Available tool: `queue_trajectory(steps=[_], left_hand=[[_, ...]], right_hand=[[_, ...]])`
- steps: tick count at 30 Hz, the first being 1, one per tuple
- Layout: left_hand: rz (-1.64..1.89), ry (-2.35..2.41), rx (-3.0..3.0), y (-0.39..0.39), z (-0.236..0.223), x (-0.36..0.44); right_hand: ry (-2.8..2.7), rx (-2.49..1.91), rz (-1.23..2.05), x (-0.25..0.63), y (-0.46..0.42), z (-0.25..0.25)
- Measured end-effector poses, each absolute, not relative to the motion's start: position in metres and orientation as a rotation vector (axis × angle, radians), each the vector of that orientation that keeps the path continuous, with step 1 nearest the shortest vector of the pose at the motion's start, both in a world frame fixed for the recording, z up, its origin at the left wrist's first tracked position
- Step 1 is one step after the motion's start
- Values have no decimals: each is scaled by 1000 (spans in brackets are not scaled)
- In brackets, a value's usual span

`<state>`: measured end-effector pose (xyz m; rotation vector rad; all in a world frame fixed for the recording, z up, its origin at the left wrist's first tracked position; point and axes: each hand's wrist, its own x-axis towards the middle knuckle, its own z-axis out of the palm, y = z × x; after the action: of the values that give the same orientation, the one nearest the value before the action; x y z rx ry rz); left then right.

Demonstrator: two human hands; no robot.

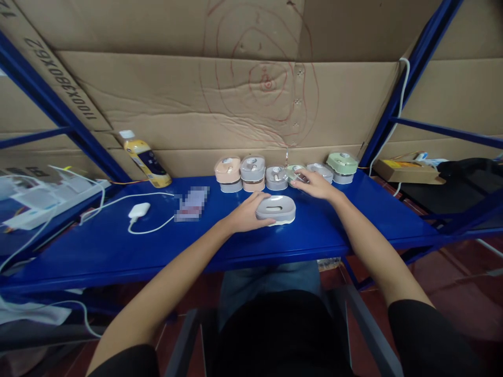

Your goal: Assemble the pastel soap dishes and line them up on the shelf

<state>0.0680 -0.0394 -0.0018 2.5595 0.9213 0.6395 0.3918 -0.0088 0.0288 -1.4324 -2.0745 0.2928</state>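
Note:
My left hand is wrapped round the left end of a grey oval soap box, which rests on the blue table near its front. Its top is a shallow dish with an oblong slot in the middle. Farther back, the fingers of my right hand close on a pale green soap box, partly hidden beneath them. Directly left of that one sits a small grey soap box. Another grey box is just behind my right hand.
Two stacks of peach and grey boxes stand at the back, and a green-topped stack at the right. On the left are a yellow drink bottle, a white earphone case with a cable, and a blurred-out phone-like object.

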Motion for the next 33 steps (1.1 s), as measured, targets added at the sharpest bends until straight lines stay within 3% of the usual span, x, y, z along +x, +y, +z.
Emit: queue_trajectory(steps=[14, 33], left_hand=[[588, 1033, 2615, -52, 2, 74], [767, 869, 2116, -20, -27, 74]], right_hand=[[-2212, -1149, 259, 367, -26, 30], [-2439, -1027, 285, 329, -45, 15]])
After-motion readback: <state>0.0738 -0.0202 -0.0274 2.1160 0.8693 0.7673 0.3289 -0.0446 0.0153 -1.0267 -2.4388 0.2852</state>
